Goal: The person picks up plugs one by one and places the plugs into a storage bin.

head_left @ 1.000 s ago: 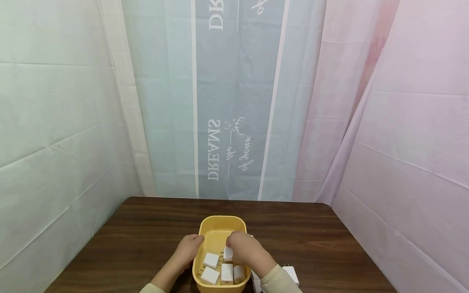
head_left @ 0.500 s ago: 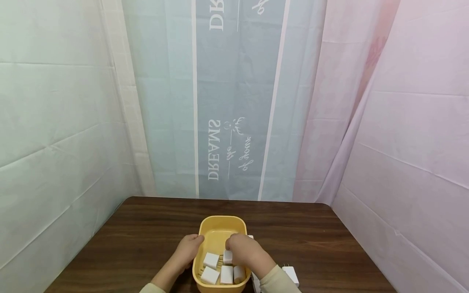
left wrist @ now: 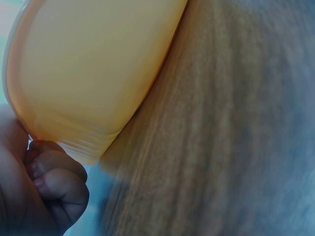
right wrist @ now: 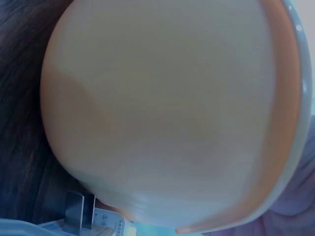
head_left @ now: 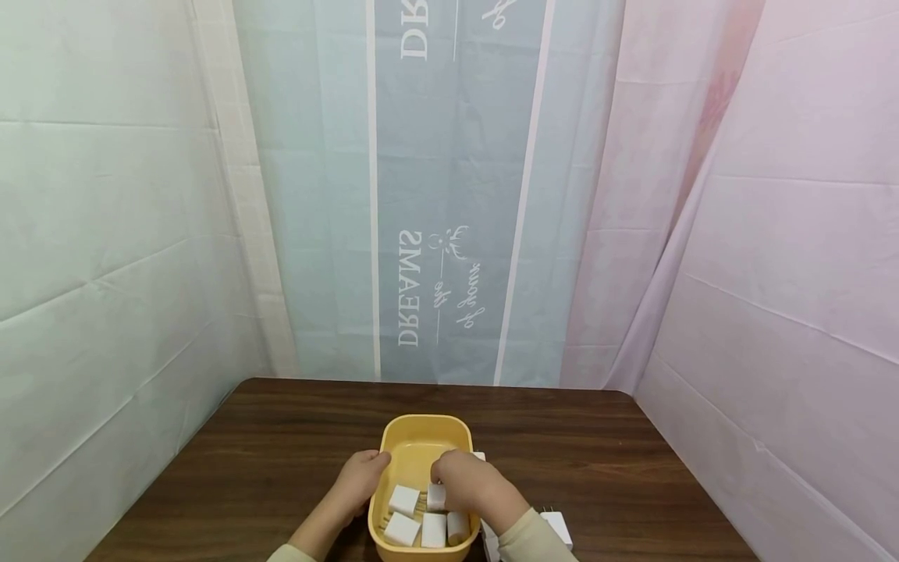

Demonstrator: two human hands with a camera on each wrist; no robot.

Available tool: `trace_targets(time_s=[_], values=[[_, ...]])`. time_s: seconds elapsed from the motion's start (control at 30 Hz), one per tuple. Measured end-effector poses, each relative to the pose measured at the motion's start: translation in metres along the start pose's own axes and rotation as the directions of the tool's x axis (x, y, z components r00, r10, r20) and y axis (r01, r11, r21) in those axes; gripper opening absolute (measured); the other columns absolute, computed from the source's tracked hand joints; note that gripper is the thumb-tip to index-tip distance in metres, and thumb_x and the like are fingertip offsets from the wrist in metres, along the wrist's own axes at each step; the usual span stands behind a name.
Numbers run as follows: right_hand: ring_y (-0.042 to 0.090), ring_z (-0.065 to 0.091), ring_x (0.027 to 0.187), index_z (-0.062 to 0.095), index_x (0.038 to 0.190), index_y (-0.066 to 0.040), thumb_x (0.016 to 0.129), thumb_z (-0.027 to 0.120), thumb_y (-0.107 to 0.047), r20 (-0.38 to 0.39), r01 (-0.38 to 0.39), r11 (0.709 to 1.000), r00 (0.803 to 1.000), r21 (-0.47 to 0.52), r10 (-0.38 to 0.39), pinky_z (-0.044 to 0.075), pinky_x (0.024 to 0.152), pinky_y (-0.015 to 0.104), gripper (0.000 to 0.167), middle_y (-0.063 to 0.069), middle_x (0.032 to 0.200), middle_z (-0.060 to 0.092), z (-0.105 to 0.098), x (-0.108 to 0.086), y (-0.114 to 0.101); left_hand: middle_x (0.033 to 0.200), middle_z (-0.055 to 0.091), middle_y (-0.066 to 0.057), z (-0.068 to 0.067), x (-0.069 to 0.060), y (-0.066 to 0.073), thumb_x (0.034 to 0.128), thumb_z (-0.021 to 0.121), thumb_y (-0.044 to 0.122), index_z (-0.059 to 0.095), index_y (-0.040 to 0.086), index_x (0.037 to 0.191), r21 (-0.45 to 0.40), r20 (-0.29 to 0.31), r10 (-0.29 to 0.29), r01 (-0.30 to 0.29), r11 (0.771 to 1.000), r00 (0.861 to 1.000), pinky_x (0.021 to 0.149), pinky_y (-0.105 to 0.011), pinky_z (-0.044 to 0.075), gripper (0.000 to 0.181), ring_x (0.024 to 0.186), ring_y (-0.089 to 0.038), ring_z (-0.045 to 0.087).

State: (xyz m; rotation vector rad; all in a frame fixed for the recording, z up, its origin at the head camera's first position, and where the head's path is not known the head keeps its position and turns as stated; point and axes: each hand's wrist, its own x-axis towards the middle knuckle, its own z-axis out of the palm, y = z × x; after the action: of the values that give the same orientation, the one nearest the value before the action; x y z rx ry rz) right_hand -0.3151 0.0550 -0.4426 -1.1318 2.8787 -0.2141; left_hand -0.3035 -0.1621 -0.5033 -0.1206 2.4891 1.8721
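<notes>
My left hand (head_left: pixel 361 478) grips the left rim of a yellow plastic basket (head_left: pixel 424 423); in the left wrist view its curled fingers (left wrist: pixel 61 179) show at the basket's edge. Inside the basket, my right hand (head_left: pixel 469 482) pinches a white charger plug (head_left: pixel 436 496), partly hidden by the hand. Around it in the near half lie a white charger (head_left: pixel 403 499) with its prongs out, a second charger (head_left: pixel 402 530), a third charger (head_left: pixel 434 531) and a rounded white piece (head_left: pixel 459 528). The right wrist view shows mostly the basket's outer wall (right wrist: pixel 162 98).
To the right of the basket, a white charger (head_left: pixel 558 528) lies on the dark wooden table (head_left: pixel 604 445), prongs up. More white pieces (head_left: pixel 489 542) lie beside the basket, partly behind the right wrist. Metal prongs (right wrist: pixel 74 214) show below the basket in the right wrist view. Fabric curtains (head_left: pixel 449 195) surround the table.
My right hand has shifted slightly toward the near end of the basket with the charger plug. The charger nearest me has tipped a little. My left hand stays put.
</notes>
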Motion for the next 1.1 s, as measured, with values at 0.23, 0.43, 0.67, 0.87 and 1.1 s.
trace_targets(time_s=[0.23, 0.43, 0.67, 0.87, 1.1], values=[[0.006, 0.048, 0.061, 0.077, 0.088, -0.015, 0.077, 0.081, 0.001, 0.014, -0.012, 1.000, 1.000, 0.019, 0.012, 0.046, 0.059, 0.024, 0.020, -0.011, 0.073, 0.062, 0.0010, 0.0009, 0.0009, 0.066, 0.067, -0.003, 0.0008, -0.0012, 0.0002, 0.1009, 0.046, 0.026, 0.068, 0.001, 0.092, 0.015, -0.018, -0.005, 0.005, 1.000, 1.000, 0.042, -0.024, 0.045, 0.035, 0.051, -0.012, 0.060], [0.003, 0.052, 0.068, 0.078, 0.090, -0.015, 0.074, 0.083, 0.000, 0.010, -0.012, 1.000, 1.000, -0.006, 0.013, 0.051, 0.065, 0.024, 0.023, -0.010, 0.080, 0.067, 0.0014, 0.0009, 0.0010, 0.066, 0.066, -0.004, 0.0011, -0.0021, 0.0004, 0.1011, 0.046, 0.026, 0.067, 0.001, 0.090, 0.020, -0.021, -0.009, 0.010, 1.000, 1.000, 0.042, -0.024, 0.044, 0.034, 0.050, -0.011, 0.059], [0.002, 0.052, 0.068, 0.077, 0.088, -0.015, 0.074, 0.082, 0.001, 0.004, -0.018, 1.000, 1.000, -0.013, 0.018, 0.051, 0.066, 0.024, 0.022, -0.010, 0.081, 0.068, 0.0005, 0.0002, 0.0007, 0.068, 0.067, -0.004, 0.0014, -0.0020, 0.0019, 0.1011, 0.045, 0.025, 0.067, 0.000, 0.091, 0.015, -0.018, 0.000, 0.000, 1.000, 1.000, 0.044, -0.024, 0.047, 0.034, 0.054, -0.012, 0.062], [0.004, 0.049, 0.064, 0.076, 0.086, -0.015, 0.074, 0.080, 0.001, 0.006, -0.017, 1.000, 1.000, -0.003, 0.017, 0.047, 0.061, 0.024, 0.021, -0.010, 0.075, 0.064, 0.0012, 0.0003, 0.0009, 0.067, 0.067, -0.003, 0.0017, -0.0017, 0.0006, 0.1009, 0.045, 0.025, 0.067, 0.001, 0.091, 0.023, -0.021, -0.007, 0.007, 1.000, 1.000, 0.042, -0.023, 0.044, 0.034, 0.052, -0.011, 0.060], [0.008, 0.034, 0.056, 0.070, 0.079, -0.015, 0.078, 0.075, 0.003, 0.031, -0.009, 0.999, 0.999, 0.047, 0.008, 0.033, 0.052, 0.024, 0.019, -0.010, 0.064, 0.046, -0.0050, -0.0019, -0.0006, 0.067, 0.067, -0.003, 0.0013, 0.0017, -0.0017, 0.1008, 0.045, 0.026, 0.068, 0.003, 0.090, 0.034, -0.023, -0.011, 0.012, 0.999, 1.000, 0.042, -0.023, 0.044, 0.034, 0.051, -0.012, 0.059]])
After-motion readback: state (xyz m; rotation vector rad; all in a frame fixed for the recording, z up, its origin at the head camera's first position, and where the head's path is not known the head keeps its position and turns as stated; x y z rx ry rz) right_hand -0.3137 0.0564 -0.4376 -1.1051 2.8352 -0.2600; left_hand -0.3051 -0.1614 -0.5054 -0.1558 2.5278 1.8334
